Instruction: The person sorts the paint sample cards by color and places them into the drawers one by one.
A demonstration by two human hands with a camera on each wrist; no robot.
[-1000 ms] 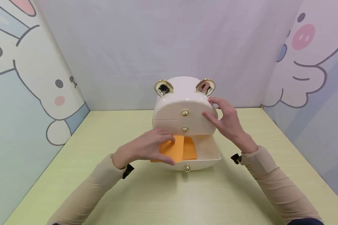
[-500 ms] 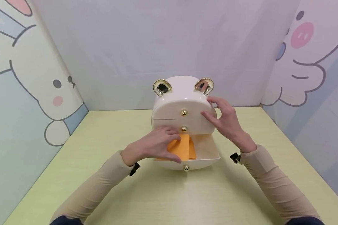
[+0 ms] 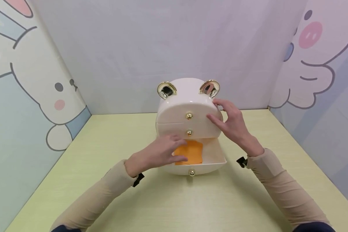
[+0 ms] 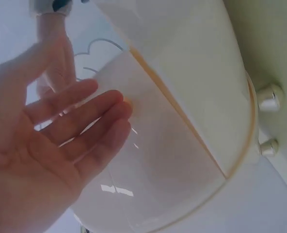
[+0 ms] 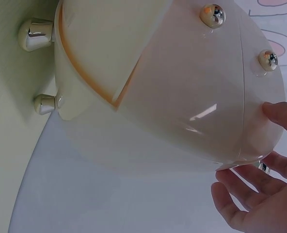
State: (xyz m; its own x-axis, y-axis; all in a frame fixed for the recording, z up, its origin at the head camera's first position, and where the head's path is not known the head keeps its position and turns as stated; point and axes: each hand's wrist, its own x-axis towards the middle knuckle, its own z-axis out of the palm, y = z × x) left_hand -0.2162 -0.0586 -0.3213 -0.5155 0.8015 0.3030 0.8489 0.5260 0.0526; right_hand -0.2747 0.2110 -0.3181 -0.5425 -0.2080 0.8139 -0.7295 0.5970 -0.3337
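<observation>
A white storage box (image 3: 174, 111) with gold-rimmed ears and gold knobs stands on the table, its bottom drawer (image 3: 214, 156) pulled out. Orange paper pieces (image 3: 195, 153) lie in the drawer's left and middle part. My left hand (image 3: 158, 152) hovers at the drawer's left side, fingers spread and holding nothing; it covers part of the paper. In the left wrist view its palm shows bare beside the box front. My right hand (image 3: 235, 125) holds the box's upper right side, thumb on the front and fingers round the edge, as the right wrist view also shows.
The pale yellow-green table (image 3: 127, 199) stretches around the box. Behind it rises a plain pale wall (image 3: 127, 58); side panels carry a cartoon rabbit (image 3: 43, 87) on the left and a pig (image 3: 310, 61) on the right.
My left hand moved right with an orange paper piece, then let it go; the paper now lies in the drawer and the fingers have parted. The right hand keeps its place on the box.
</observation>
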